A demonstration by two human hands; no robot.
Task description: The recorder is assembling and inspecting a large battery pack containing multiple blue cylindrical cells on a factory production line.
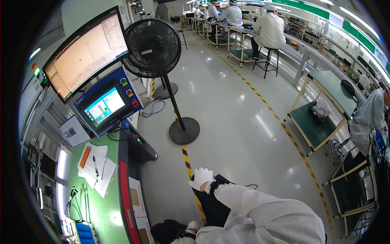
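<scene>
My right hand (203,178), in a white glove, rests on my dark-trousered knee (213,208). Its short, foreshortened fingers lie over the knee with nothing visible in them. A black strap (214,186) circles that wrist, beside a dark piece with a cable. Low in the picture, my left hand (195,225) is partly visible, also white-gloved, with a dark band at its wrist. Its fingers are hidden near my lap, so its grip does not show. Both arms wear white striped sleeves (276,215).
To the left stand a monitor (89,51), a blue control panel (106,103) and a green bench (109,211) with papers (106,173) and blue cylinders (83,232). Ahead is a black fan (152,49) on a round base (184,131). People in white work at benches along the right.
</scene>
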